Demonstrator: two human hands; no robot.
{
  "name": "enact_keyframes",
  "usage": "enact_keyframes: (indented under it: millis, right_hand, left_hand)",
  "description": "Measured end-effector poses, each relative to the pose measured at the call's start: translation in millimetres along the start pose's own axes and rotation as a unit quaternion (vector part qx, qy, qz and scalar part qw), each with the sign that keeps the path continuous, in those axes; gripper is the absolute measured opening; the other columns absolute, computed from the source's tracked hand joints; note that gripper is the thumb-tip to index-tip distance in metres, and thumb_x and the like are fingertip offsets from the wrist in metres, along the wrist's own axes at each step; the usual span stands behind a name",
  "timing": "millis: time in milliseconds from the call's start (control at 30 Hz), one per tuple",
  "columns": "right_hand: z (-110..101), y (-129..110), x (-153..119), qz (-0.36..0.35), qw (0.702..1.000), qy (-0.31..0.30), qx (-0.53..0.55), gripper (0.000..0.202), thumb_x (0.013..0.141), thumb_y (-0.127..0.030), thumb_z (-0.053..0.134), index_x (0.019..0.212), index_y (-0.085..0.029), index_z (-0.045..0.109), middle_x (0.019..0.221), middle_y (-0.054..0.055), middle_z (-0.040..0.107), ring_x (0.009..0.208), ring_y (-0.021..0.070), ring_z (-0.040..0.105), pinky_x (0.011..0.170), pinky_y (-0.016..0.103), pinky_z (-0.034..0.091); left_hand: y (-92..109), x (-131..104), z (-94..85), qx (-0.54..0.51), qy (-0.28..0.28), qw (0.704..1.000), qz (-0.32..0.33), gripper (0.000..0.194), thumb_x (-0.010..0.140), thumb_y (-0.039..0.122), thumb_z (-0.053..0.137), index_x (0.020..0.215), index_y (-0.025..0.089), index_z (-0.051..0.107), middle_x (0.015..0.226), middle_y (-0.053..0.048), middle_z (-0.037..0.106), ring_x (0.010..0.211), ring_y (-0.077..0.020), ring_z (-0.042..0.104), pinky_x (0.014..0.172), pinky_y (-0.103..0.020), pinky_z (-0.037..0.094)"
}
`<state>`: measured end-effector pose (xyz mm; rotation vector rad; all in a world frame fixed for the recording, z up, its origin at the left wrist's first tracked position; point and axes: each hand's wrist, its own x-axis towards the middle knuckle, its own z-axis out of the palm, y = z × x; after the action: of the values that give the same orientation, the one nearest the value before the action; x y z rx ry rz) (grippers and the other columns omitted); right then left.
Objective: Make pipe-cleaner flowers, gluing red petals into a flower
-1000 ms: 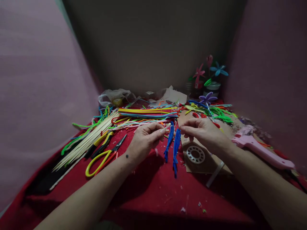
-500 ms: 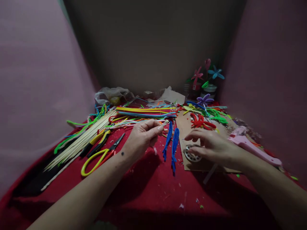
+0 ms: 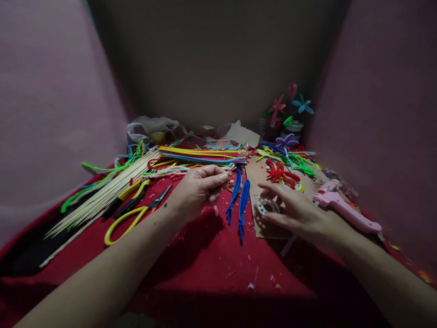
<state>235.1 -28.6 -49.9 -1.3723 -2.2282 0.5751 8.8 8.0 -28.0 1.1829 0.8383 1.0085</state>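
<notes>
My left hand (image 3: 206, 186) is closed in a pinch, thumb against forefinger, on a small bunch of thin pale stems (image 3: 231, 168) whose tips stick out to the right. My right hand (image 3: 290, 207) curls round a white spool (image 3: 267, 206) with holes in its rim, thumb below and fingers above. The spool seems tilted, its dotted shadow falling on the cardboard (image 3: 254, 175) beneath. Between the hands lie two bundles of folded blue pipe cleaners (image 3: 243, 205), tied at their near ends.
Left of me lie yellow-handled scissors (image 3: 126, 223), black-and-yellow pliers (image 3: 134, 196) and a sheaf of wooden sticks (image 3: 102, 196). Coloured pipe cleaners (image 3: 201, 155) cross the back. A red pipe-cleaner piece (image 3: 282, 173), a pink glue gun (image 3: 348, 212) and pipe-cleaner flowers (image 3: 303, 105) are at the right.
The spool, flat on the cardboard before, is now raised a little and tilted at my right hand. My left hand keeps its pinch. The whole view has shifted slightly.
</notes>
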Motion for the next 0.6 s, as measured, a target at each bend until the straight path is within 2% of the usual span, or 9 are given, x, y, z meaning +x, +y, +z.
enact_keyframes:
  millis: [100,200,367,600]
  right_hand:
    - [0,-6,10,-0.005,0.989,0.041,0.143,0.054,0.073,-0.028,0.062,0.123,-0.022,0.042,0.101,0.007,0.057,0.087,0.0179,0.055,0.077,0.033,0.046]
    - [1,-18,24,-0.01,0.967,0.054,0.247,0.059,0.069,-0.027,0.065,0.122,-0.021,0.04,0.097,0.007,0.057,0.085,0.0176,0.055,0.074,0.032,0.047]
    - [5,-37,42,-0.025,0.969,0.075,0.236,0.06,0.066,-0.025,0.067,0.12,-0.019,0.042,0.091,0.006,0.055,0.081,0.0177,0.053,0.069,0.031,0.047]
    - [15,-41,48,-0.034,0.958,0.032,0.282,0.058,0.069,-0.023,0.064,0.121,-0.02,0.037,0.089,0.004,0.052,0.077,0.0155,0.053,0.064,0.028,0.046]
  left_hand:
    - [2,-2,1.3,-0.012,-0.02,0.999,-0.024,0.012,0.07,0.022,0.065,0.07,0.014,0.056,0.06,0.003,0.055,0.038,-0.0009,0.037,0.036,-0.014,0.023]
    - [4,-5,3.7,-0.017,-0.033,0.998,-0.044,0.013,0.07,0.023,0.065,0.073,0.015,0.056,0.058,0.002,0.055,0.038,-0.0029,0.041,0.034,-0.015,0.027]
    - [4,-6,2.7,-0.01,-0.051,0.998,-0.029,0.015,0.071,0.026,0.064,0.075,0.013,0.058,0.051,0.003,0.053,0.036,-0.0043,0.042,0.033,-0.016,0.031]
    - [-5,-2,-2.6,0.042,-0.025,0.999,-0.024,0.018,0.072,0.029,0.063,0.068,0.013,0.056,0.05,0.003,0.055,0.033,-0.0038,0.042,0.033,-0.016,0.031]
